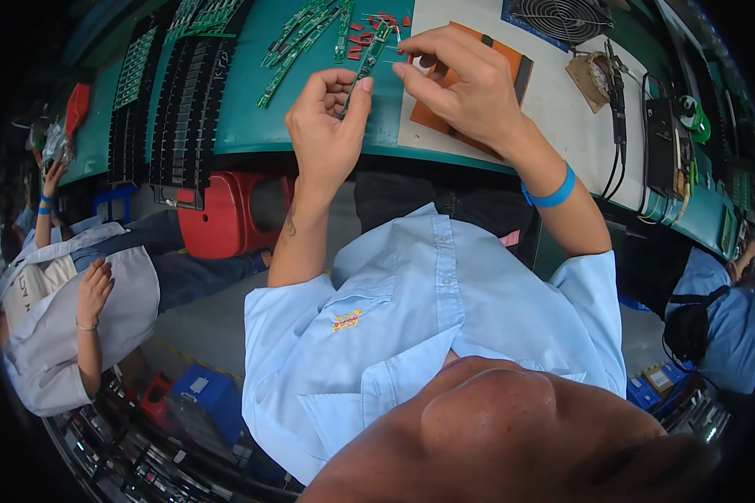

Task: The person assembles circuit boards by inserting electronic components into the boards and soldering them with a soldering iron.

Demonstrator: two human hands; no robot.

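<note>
Left hand (327, 126) pinches a narrow green circuit strip (366, 60) while right hand (466, 84) touches its top end.

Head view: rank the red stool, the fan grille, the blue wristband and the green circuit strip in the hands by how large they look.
1. red stool
2. fan grille, cut off by the picture's top edge
3. green circuit strip and blue wristband: similar extent, so not ranked.

The left hand pinches the strip.

Circuit strips (298, 38) lie on the bench mat (243, 109), left of the soldering stand (594, 77).
</note>
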